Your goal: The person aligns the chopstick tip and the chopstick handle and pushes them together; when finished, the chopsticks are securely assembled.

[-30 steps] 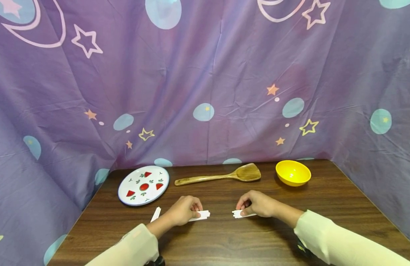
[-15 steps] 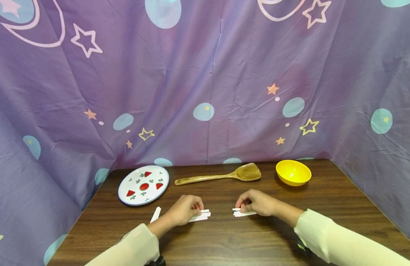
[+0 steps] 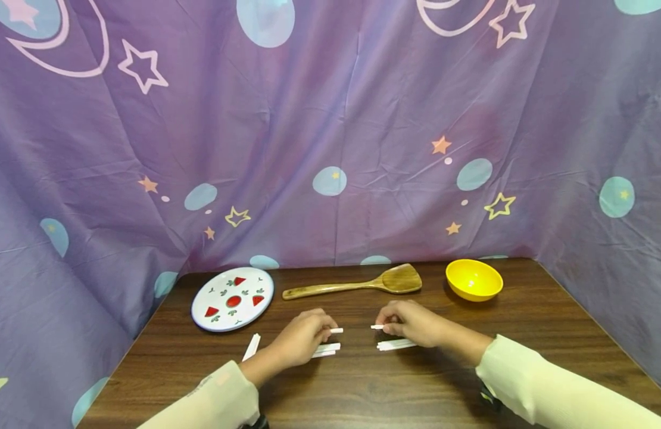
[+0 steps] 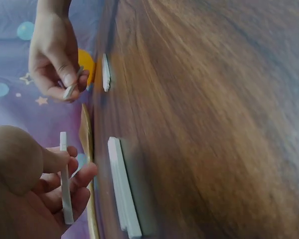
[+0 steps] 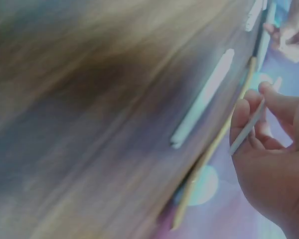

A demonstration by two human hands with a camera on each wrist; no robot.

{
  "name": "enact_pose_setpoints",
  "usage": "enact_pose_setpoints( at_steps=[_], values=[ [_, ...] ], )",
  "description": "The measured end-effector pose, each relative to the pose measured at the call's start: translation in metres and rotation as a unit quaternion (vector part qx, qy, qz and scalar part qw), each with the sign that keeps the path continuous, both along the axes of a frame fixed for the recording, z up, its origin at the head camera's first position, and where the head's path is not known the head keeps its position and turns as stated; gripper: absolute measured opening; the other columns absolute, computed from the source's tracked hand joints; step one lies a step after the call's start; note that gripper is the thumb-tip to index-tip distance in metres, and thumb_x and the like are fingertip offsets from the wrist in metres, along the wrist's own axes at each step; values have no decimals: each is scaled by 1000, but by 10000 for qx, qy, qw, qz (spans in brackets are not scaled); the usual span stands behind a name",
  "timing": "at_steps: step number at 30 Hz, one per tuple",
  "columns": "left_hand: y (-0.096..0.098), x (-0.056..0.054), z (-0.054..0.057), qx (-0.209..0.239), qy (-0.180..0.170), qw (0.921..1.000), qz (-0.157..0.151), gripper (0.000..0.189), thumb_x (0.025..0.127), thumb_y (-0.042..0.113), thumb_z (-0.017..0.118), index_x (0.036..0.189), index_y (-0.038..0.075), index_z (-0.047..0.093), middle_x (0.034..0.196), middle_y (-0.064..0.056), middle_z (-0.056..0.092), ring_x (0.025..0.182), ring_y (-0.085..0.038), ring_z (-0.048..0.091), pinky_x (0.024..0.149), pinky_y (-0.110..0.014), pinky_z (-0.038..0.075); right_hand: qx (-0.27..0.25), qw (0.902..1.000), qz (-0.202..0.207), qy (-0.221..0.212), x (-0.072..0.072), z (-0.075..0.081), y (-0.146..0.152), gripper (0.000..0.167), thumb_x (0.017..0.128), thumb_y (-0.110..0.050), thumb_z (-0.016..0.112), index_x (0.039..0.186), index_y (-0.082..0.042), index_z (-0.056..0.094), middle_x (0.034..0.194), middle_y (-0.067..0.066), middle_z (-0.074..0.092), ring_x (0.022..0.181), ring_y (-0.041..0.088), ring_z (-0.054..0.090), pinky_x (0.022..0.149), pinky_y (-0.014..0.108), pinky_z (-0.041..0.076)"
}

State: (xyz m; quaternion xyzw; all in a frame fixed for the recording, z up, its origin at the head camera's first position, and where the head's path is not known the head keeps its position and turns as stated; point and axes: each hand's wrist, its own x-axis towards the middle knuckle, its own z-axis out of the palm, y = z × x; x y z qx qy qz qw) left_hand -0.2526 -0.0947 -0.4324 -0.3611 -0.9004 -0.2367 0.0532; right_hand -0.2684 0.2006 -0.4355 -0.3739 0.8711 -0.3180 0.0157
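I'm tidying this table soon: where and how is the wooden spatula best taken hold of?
I'd grip the wooden spatula by its slim handle, partway along toward the broad blade, coming from above and the near side. It lies crosswise with the handle pointing to the person's left, so the left hand seems handiest, once its white stick is set down.

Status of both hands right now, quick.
Left hand: closed, pinching a slim straight white stick.
Right hand: closed, pinching another slim straight white stick.
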Motion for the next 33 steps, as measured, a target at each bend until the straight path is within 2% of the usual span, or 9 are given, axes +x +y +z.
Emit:
enact_pose_setpoints(
  at_steps=[5, 9, 13, 19, 26, 33],
  values=[
    [4, 5, 4, 18, 63, 10000, -62, 14, 100, 5, 63, 109, 7, 73, 91, 4, 63, 74, -1, 53, 69, -21, 51, -183, 9996, 208, -106, 9, 13, -13, 7, 97, 0, 65, 100, -5, 69, 78, -2, 68, 69, 1, 58, 65, 23, 51],
    [8, 10, 9, -9, 183, 9998, -59, 14, 101, 9, 63, 112, 8, 72, 99, 1, 66, 80, -4, 57, 75, -24, 54, -117, 9996, 194, 180, 17, 22, -23, 9, 98, -2, 65, 102, -9, 69, 79, -4, 68, 72, 0, 58, 68, 23, 53],
    [12, 14, 13, 102, 334, 9993, -126, 12, 101, 12, 64, 109, 8, 72, 99, 1, 68, 85, -7, 61, 81, -27, 56, -9, 9981, 147, 590, 24, 26, -30, 12, 99, -4, 65, 105, -9, 73, 87, 0, 73, 78, 1, 61, 72, 25, 56],
    [15, 17, 17, 256, 469, 9984, -197, 8, 101, 11, 65, 104, 9, 72, 89, 5, 67, 76, -4, 57, 74, -25, 54, 117, 9889, 85, 1481, 31, 27, -38, 12, 97, -3, 68, 106, -7, 76, 99, 3, 77, 89, 9, 69, 81, 29, 59],
    [17, 19, 18, 306, 487, 9982, -162, 7, 99, 12, 67, 102, 10, 73, 90, 4, 70, 77, -3, 59, 74, -25, 55, 166, 9840, -13, 1776, 36, 28, -41, 11, 95, -3, 70, 104, -6, 76, 97, 3, 77, 86, 11, 71, 79, 27, 60],
    [19, 22, 21, 312, 459, 9984, -99, 7, 98, 13, 69, 101, 10, 74, 93, 3, 73, 80, -4, 62, 73, -26, 55, 321, 9759, -465, 2108, 43, 28, -46, 9, 94, -12, 74, 102, -12, 78, 95, -2, 77, 85, 12, 72, 77, 32, 61]
  ],
)
